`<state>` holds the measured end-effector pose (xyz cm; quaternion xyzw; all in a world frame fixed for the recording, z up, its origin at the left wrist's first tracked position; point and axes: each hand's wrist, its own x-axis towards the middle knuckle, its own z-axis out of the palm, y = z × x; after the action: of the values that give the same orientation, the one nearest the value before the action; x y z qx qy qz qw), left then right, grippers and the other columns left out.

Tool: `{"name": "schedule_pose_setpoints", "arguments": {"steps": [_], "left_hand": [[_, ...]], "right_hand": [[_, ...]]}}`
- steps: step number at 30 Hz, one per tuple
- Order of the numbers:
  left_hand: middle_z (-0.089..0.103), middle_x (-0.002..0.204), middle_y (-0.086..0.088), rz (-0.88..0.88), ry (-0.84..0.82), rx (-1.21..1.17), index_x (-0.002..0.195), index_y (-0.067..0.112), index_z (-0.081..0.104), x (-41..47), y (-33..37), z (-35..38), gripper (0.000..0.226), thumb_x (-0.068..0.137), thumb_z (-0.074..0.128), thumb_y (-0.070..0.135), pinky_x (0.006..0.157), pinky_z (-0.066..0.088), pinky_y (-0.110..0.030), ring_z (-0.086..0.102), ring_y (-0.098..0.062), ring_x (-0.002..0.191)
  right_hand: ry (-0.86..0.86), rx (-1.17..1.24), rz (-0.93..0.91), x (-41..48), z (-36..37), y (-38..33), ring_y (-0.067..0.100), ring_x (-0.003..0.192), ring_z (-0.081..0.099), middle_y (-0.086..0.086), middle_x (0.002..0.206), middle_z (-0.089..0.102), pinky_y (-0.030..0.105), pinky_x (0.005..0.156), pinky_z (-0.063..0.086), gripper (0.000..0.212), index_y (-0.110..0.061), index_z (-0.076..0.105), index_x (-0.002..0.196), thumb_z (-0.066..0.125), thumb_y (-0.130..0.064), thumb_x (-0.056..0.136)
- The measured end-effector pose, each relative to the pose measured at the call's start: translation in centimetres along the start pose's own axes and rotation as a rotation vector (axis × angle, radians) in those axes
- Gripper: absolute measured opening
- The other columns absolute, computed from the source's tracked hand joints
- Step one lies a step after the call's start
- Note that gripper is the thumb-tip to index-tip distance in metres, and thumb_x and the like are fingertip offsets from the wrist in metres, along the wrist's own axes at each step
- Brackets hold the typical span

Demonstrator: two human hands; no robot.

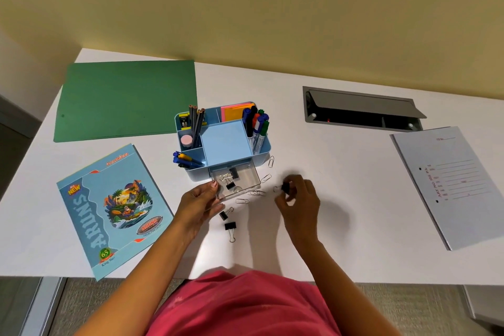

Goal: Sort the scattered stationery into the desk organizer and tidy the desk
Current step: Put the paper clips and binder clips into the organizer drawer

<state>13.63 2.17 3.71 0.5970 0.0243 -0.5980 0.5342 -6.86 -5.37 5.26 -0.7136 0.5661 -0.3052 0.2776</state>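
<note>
- One black binder clip (285,187) is pinched in the right hand (298,203) fingers (294,180), just off the table (341,172). Contact is slightly blurred.
- Its long axis runs roughly left-right: the wire loop points left at the drawer, the black body sits against the fingertips.
- The clear drawer (245,176) of the blue organizer (226,142) is pulled out, left of the pinching fingers. There are already clips inside.
- The left hand (197,203) fingers (214,184) curl on the drawer's near-left corner, steadying it.
- Between the two sets of fingers lie loose paper clips (256,193). Two more binder clips (227,219) lie just below the left thumb.
- Risk: the pinch is a shallow tip grip, so the clip could spring out or drop short of the drawer.
- Risk: the drawer is far out, so pressing on it may tip it or pull it free.
- Risk: the right wrist crossing over could scatter the paper clips.
</note>
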Motion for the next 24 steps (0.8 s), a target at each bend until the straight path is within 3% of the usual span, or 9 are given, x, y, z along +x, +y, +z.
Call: {"name": "schedule_pose_setpoints", "arguments": {"steps": [3, 7, 12, 16, 18, 20, 24], "left_hand": [[0.066, 0.106, -0.013, -0.002, 0.008, -0.002, 0.112, 0.000, 0.064, 0.2, -0.2, -0.1, 0.028, 0.090, 0.061, 0.016, 0.077, 0.058, -0.035, 0.061, -0.032, 0.106], [0.066, 0.108, -0.015, 0.002, 0.019, 0.005, 0.114, 0.000, 0.064, 0.3, -0.2, -0.1, 0.030, 0.089, 0.063, 0.017, 0.078, 0.058, -0.038, 0.061, -0.033, 0.105], [0.068, 0.105, -0.013, 0.015, 0.012, 0.009, 0.114, 0.000, 0.064, 0.2, -0.3, 0.0, 0.030, 0.090, 0.062, 0.017, 0.079, 0.058, -0.037, 0.063, -0.033, 0.105], [0.067, 0.111, -0.015, 0.010, 0.006, 0.013, 0.113, 0.001, 0.064, 0.3, -0.2, -0.1, 0.028, 0.090, 0.061, 0.017, 0.082, 0.057, -0.038, 0.063, -0.033, 0.107], [0.067, 0.108, -0.015, 0.008, -0.003, 0.008, 0.109, 0.002, 0.065, 0.3, -0.2, -0.2, 0.026, 0.090, 0.061, 0.018, 0.081, 0.057, -0.037, 0.062, -0.033, 0.106], [0.066, 0.104, -0.014, 0.009, -0.013, 0.007, 0.110, 0.001, 0.065, 0.3, -0.3, -0.3, 0.027, 0.090, 0.062, 0.018, 0.080, 0.057, -0.036, 0.061, -0.032, 0.105], [0.068, 0.102, -0.013, 0.014, -0.029, 0.013, 0.114, 0.000, 0.064, 0.3, -0.3, -0.4, 0.030, 0.090, 0.061, 0.019, 0.082, 0.057, -0.037, 0.063, -0.032, 0.106]], "right_hand": [[0.004, 0.095, -0.137, 0.4, 0.7, -3.0, 0.007, 0.069, 0.053, 0.001, 0.090, 0.052, 0.012, 0.063, 0.043, 0.030, -0.013, 0.060, 0.098, 0.067, 0.003, 0.074], [-0.097, -0.016, -0.269, 1.3, 3.2, -4.6, 0.007, 0.079, 0.051, 0.009, 0.094, 0.059, -0.001, 0.070, 0.038, 0.029, -0.006, 0.062, 0.101, 0.063, 0.006, 0.074], [-0.163, -0.091, -0.409, 1.3, 5.5, -4.3, 0.023, 0.097, 0.060, 0.013, 0.102, 0.063, 0.026, 0.081, 0.056, 0.027, -0.002, 0.062, 0.107, 0.054, 0.005, 0.082], [-0.106, -0.087, -0.371, 1.6, 4.9, -4.7, 0.029, 0.104, 0.062, 0.017, 0.109, 0.063, 0.031, 0.086, 0.057, 0.027, 0.000, 0.060, 0.111, 0.052, 0.004, 0.085], [-0.039, -0.117, -0.374, 1.8, 4.0, -4.0, 0.028, 0.094, 0.063, 0.018, 0.102, 0.063, 0.023, 0.081, 0.055, 0.023, 0.003, 0.061, 0.104, 0.048, 0.005, 0.085], [0.014, -0.086, -0.250, 2.0, 3.0, -2.5, 0.022, 0.088, 0.059, 0.013, 0.098, 0.059, 0.013, 0.077, 0.046, 0.026, -0.001, 0.059, 0.101, 0.049, 0.013, 0.082], [0.090, -0.130, 0.018, 1.9, 1.8, 1.7, 0.025, 0.085, 0.055, 0.011, 0.094, 0.054, 0.031, 0.070, 0.046, 0.033, -0.004, 0.058, 0.099, 0.057, 0.016, 0.072]]}}
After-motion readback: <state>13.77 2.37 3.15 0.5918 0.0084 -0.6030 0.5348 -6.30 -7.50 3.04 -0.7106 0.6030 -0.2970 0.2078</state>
